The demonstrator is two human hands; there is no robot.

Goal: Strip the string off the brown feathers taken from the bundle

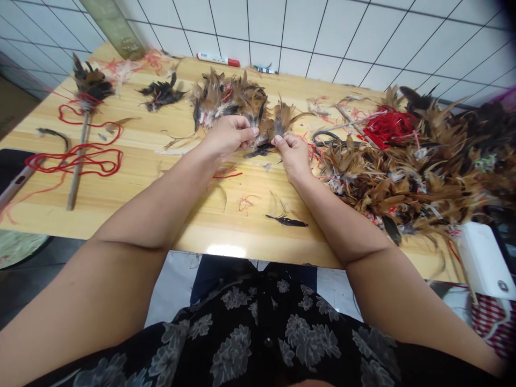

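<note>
My left hand [233,135] is closed in a pinch on a brown feather [255,121], its fingertips just in front of a pile of brown feathers [213,94]. Close beside it, my right hand [293,153] pinches the base of a small brown feather bunch [284,117], whose tips point away from me. Dark feathers [262,150] lie on the table between the two hands. Farther left rests a stick [78,161] with dark feathers [89,83] bound at its top and red string [97,164] looped across it.
A large heap of brown feathers [387,183] covers the right side, with a red string bundle [389,128] and black-handled scissors [326,137]. A marker [217,59] lies by the tiled wall. A phone [16,172] is at the left edge, a white device [486,260] at the right.
</note>
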